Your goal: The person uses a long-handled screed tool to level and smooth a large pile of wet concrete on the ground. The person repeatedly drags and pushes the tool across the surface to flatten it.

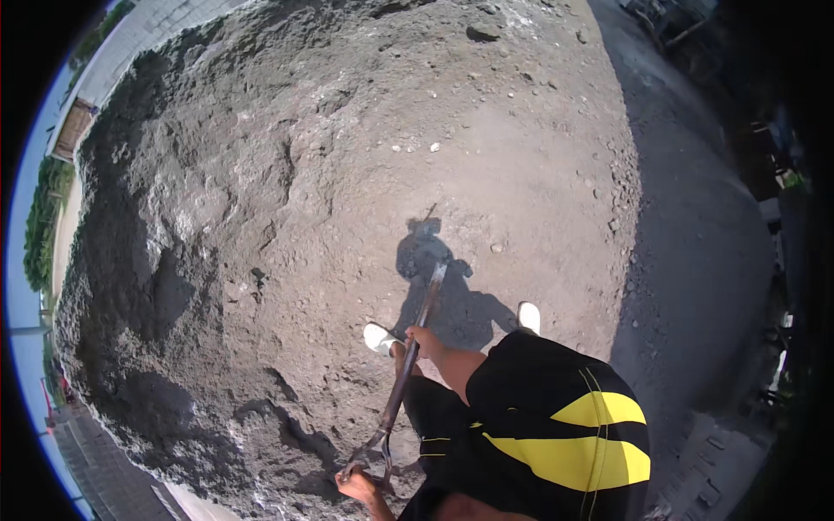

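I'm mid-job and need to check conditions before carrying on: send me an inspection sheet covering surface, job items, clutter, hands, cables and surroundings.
Surface: grey-brown earth, rough and lumpy at left, smoother near the white shoes.
Job's things: one long-handled tool, held slanting; its working end cannot be made out clearly.
Clutter: small white bits and a dark rock on the earth.
Hands: left hand gripping the tool's near end; right hand closed around it farther along.
Cables: nothing seen.
Surroundings: green trees at far left; shaded ground at right.
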A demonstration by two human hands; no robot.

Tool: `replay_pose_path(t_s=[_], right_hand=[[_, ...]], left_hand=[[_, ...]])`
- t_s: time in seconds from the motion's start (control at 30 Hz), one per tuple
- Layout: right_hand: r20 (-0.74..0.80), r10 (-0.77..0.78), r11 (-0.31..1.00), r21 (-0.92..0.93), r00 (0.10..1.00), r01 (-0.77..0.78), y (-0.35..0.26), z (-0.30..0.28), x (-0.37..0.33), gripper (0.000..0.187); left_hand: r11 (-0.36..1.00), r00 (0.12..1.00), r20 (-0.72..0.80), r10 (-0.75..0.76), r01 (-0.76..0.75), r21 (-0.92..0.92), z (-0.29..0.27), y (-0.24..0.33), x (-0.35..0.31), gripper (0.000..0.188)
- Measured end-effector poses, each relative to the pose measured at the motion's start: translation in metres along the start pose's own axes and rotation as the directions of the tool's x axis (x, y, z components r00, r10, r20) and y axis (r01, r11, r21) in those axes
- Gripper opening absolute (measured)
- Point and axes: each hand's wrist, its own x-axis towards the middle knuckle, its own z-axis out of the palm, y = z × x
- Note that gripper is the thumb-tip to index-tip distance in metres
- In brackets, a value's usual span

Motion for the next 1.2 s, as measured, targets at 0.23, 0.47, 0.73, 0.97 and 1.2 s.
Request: replay_pose_path(t_s=[0.23, 0.47, 0.73, 0.97, 1.2], right_hand=[[-0.21, -0.727, 0.59, 0.298, 0.654, 0.751, -0.262, -0.158, -0.2, 0.012], [-0.605, -0.778, -0.105, 0.392, 0.17, 0.914, -0.506, -0.443, -0.572, 0.02], [-0.431, -0.733, 0.142, 0.659, 0.526, 0.738, -0.463, -0.533, -0.534, 0.039], [-0.371, -0.317, 0.848, 0.3, 0.873, 0.436, -0.371, -0.354, -0.192, 0.039], [0.247, 0.154, 0.945, -0.318, 0.957, -0.07, -0.126, -0.143, -0.108, 0.011]], left_hand=[[0.995, 0.893, 0.441, 0.088, -0.054, -0.09, 0.194, 0.083, -0.081, 0.019], [0.801, -0.362, 0.77, 0.525, 0.514, -0.305, 0.213, 0.507, -0.46, 0.071], [0.724, -0.883, 0.258, 0.391, 0.123, -0.679, 0.124, 0.525, -0.528, 0.057], [0.927, -0.153, 0.923, 0.352, 0.196, -0.321, 0.163, 0.428, -0.329, 0.045], [0.746, 0.642, 0.732, 0.226, 0.37, -0.555, -0.029, 0.361, -0.276, 0.052]])
